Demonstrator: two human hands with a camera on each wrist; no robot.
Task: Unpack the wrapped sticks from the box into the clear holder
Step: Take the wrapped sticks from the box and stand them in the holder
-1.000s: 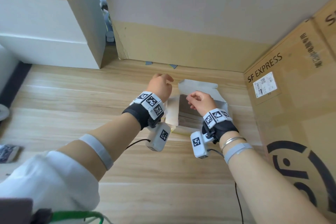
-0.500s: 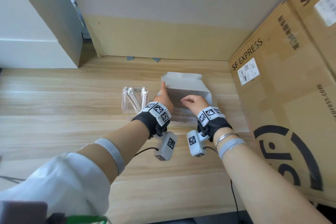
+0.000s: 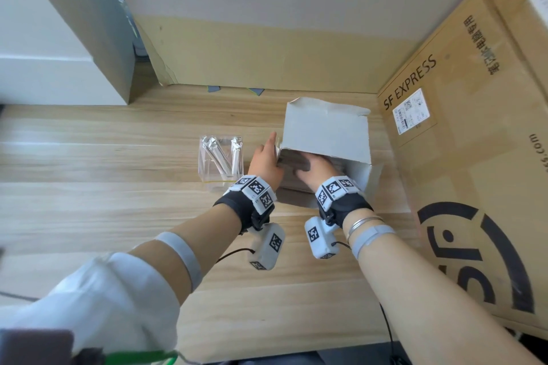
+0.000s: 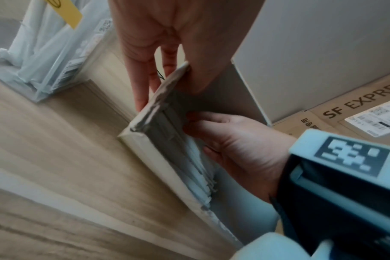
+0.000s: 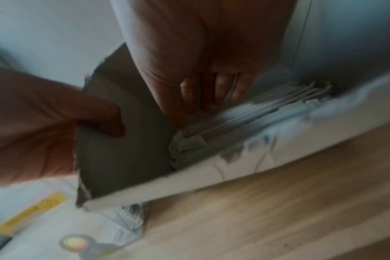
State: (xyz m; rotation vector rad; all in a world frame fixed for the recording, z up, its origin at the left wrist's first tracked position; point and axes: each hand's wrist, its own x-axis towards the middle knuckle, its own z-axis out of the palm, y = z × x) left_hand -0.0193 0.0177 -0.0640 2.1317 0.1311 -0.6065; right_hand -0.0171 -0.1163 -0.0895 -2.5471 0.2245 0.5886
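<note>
"How far along?"

"A few wrapped sticks (image 3: 221, 157) stand in the clear holder (image 3: 207, 181), mid-table. Left hand (image 3: 264, 161) pinches the box (image 3: 324, 130) wall; right hand's (image 3: 315, 170) fingers curl among sticks inside. Many remain."

"SF EXPRESS" is printed on the large cardboard carton (image 3: 462, 139).

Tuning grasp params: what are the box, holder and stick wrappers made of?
Box: thin grey paperboard, matte; torn fibrous edges.
Clear holder: looks like rigid glossy plastic; see-through, with highlights.
Wrapped sticks: pale crinkled film or paper; blur leaves it open.
</note>
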